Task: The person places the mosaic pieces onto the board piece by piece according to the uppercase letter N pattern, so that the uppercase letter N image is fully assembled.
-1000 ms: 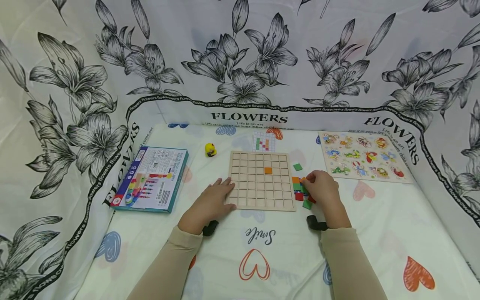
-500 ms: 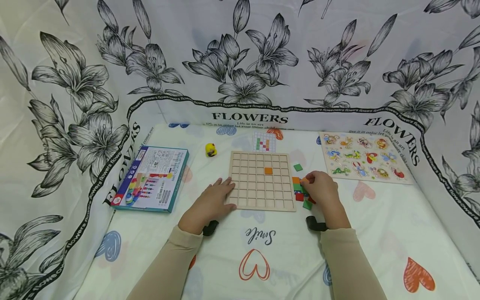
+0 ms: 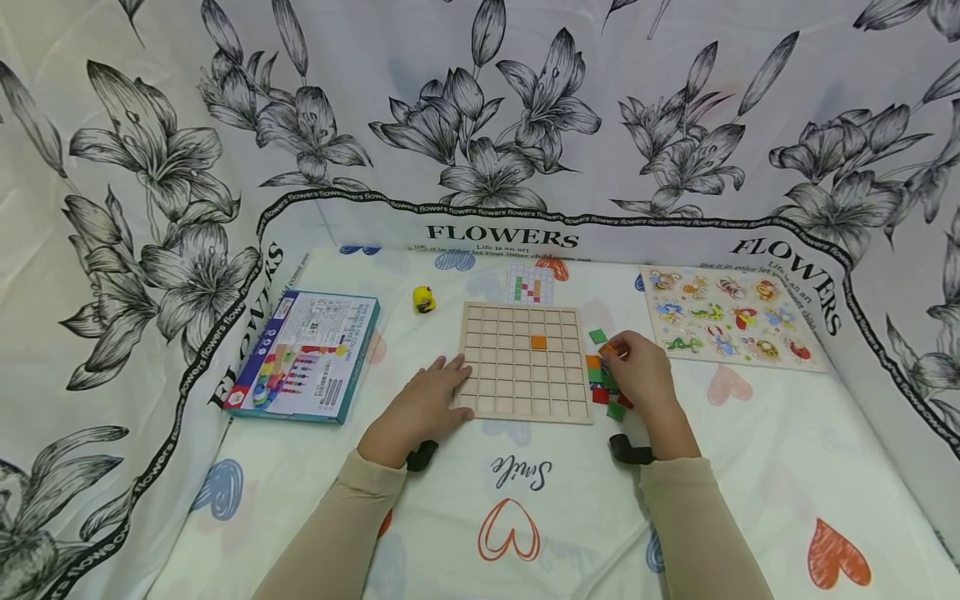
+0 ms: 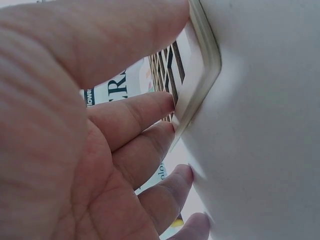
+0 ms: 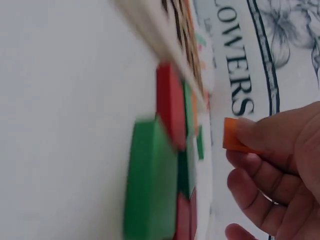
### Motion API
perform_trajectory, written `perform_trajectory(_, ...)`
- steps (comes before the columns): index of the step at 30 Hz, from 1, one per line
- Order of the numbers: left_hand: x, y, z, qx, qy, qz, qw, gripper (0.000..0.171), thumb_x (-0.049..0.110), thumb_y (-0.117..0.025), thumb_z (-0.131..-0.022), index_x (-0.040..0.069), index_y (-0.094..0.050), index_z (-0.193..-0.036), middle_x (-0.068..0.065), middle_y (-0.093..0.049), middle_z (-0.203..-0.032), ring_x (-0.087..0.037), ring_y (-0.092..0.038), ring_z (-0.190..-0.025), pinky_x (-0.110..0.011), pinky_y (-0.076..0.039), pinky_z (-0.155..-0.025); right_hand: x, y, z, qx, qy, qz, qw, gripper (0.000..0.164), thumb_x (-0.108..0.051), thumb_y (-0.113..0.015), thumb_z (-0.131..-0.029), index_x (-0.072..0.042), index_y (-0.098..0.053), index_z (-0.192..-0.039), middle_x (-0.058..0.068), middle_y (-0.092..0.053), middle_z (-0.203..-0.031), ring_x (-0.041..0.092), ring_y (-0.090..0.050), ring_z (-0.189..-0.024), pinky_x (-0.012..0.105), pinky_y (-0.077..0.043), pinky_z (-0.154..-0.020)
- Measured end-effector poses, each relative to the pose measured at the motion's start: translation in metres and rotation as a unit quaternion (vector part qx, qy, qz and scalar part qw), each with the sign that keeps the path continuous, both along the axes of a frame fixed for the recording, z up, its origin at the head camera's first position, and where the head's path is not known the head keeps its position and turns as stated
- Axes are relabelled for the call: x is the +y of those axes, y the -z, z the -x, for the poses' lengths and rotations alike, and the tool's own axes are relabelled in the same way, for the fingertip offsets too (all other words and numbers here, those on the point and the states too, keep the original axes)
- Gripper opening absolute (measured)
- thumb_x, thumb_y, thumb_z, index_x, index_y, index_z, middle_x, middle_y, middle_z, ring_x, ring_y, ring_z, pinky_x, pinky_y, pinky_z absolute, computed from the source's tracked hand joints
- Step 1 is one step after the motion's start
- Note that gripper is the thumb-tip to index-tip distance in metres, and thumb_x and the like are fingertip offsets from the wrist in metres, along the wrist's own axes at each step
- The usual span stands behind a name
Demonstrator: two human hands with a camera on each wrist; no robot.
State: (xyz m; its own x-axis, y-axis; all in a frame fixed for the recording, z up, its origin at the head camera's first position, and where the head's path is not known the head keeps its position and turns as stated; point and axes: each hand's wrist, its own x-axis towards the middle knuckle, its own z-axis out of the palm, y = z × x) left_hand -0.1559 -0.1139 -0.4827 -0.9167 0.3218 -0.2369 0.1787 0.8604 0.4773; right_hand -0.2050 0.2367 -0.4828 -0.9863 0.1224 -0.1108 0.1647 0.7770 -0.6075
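Observation:
An orange square tile is pinched between thumb and fingers of my right hand, lifted over a small heap of coloured tiles. Those tiles, among them a green tile and a red tile, lie along the right edge of a wooden grid board. One orange tile sits in a cell in the board's upper right part. With fingers spread, my left hand rests at the board's left edge; in the left wrist view, the thumb and fingertips touch its rim.
Behind the board lies a pattern card with coloured squares. A yellow toy duck stands at its left, and a flat toy box farther left. At the back right is a puzzle board with insect pictures. A single green tile lies apart.
My right hand has risen slightly from the heap with the orange tile between its fingers. The left hand stays at the board's edge, and the view has shifted a little.

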Motion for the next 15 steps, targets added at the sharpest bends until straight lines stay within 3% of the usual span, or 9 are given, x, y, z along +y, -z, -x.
perform_trajectory(7, -0.001, 0.0, 0.001, 0.0, 0.0, 0.001, 1.0, 0.077, 0.032, -0.083, -0.099, 0.012, -0.05, -0.165, -0.007, -0.034, -0.178, -0.037, -0.024, -0.169, -0.059, -0.022, -0.137, -0.033, -0.009, 0.01, 0.026, -0.081, 0.019, 0.996, 0.02, -0.024, -0.064, -0.111, -0.012, -0.072, -0.126, 0.01, -0.072, -0.114, 0.029, -0.061, -0.097, 0.04, -0.056, -0.078)
perform_trajectory(12, 0.0, 0.001, 0.002, -0.002, 0.002, 0.002, 1.0, 0.077, 0.033, -0.081, -0.1, 0.012, -0.048, -0.166, -0.006, -0.032, -0.179, -0.036, -0.022, -0.169, -0.058, -0.021, -0.137, -0.055, -0.01, 0.021, 0.033, -0.16, -0.005, 0.987, 0.019, -0.017, -0.066, -0.11, -0.013, -0.076, -0.125, 0.008, -0.076, -0.121, 0.03, -0.063, -0.104, 0.047, -0.058, -0.095)
perform_trajectory(15, 0.0, 0.002, 0.001, -0.004, 0.002, 0.003, 1.0, 0.077, 0.033, -0.082, -0.1, 0.012, -0.048, -0.166, -0.006, -0.032, -0.179, -0.036, -0.022, -0.169, -0.058, -0.021, -0.137, -0.064, -0.009, 0.026, 0.029, -0.188, -0.029, 0.981, 0.016, -0.016, -0.069, -0.108, -0.014, -0.078, -0.122, 0.008, -0.077, -0.117, 0.03, -0.065, -0.102, 0.049, -0.057, -0.097)
